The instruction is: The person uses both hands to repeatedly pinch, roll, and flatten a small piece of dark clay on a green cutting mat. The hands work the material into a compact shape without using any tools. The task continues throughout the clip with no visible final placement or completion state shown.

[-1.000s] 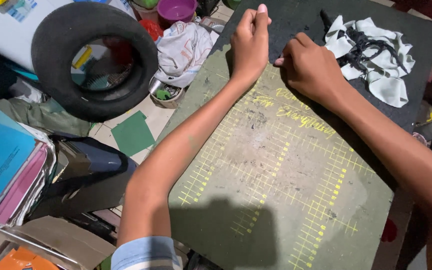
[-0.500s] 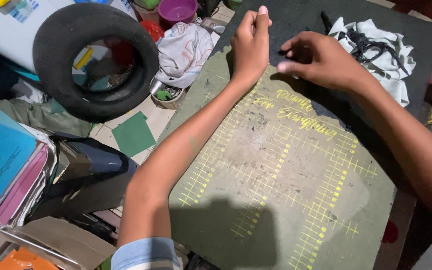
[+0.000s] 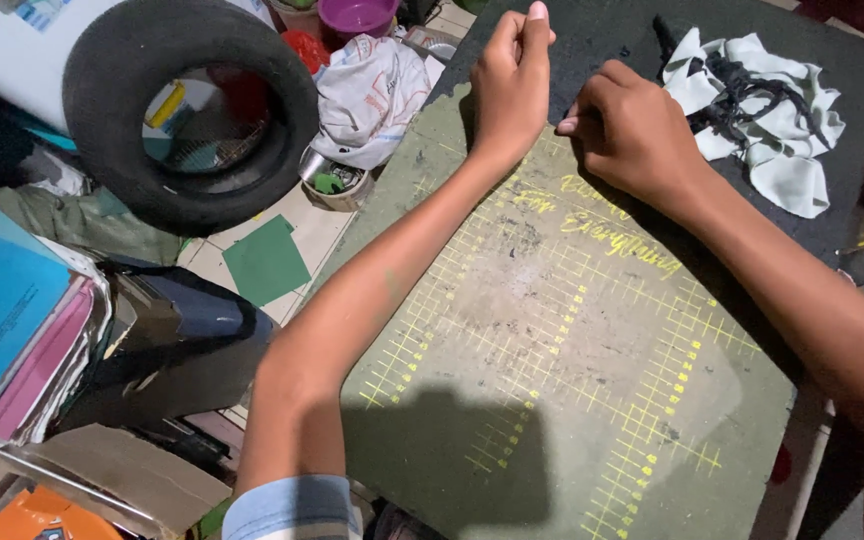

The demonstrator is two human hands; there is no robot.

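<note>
In the head view, the left hand (image 3: pixel 510 85) rests on the far part of a worn green cutting mat (image 3: pixel 562 340) with yellow grid lines, its fingers pressed together and pinched at the tips over the dark sheet (image 3: pixel 612 40) that lies on the tabletop beyond the mat; what they pinch cannot be told. The right hand (image 3: pixel 632 130) lies just beside it, fingers curled under and clenched against the mat's far edge, near a crumpled white cloth (image 3: pixel 762 120) with black strips. Down on the floor to the left sit a black tyre (image 3: pixel 102 130), a stack of blue and pink folders (image 3: pixel 12 320) and a green paper square (image 3: pixel 267 260).
</note>
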